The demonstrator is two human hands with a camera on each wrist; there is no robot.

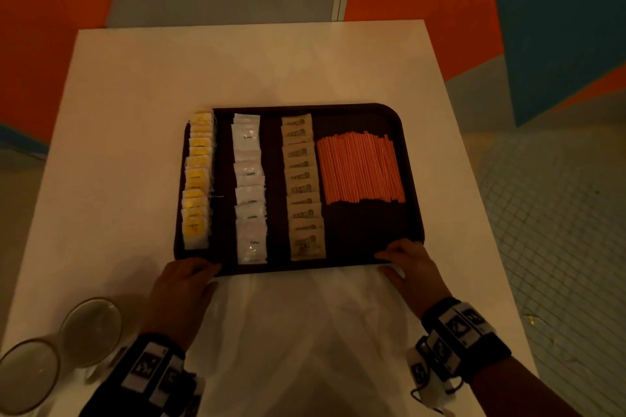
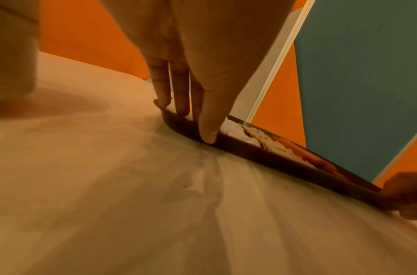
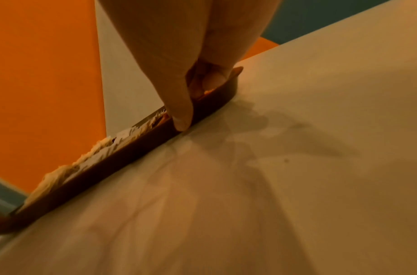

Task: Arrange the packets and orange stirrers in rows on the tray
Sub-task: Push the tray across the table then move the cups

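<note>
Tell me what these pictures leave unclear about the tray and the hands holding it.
- Print on the brown packets and white packets: too small and dim in the head view.
- Number of orange stirrers: packed too tightly to count.
- Left hand fingers: their tips reach over the tray rim; what they touch inside is hidden.
- Right hand: its fingers curl behind the rim in the right wrist view.
- Two glasses: cut off by the frame's corner.
</note>
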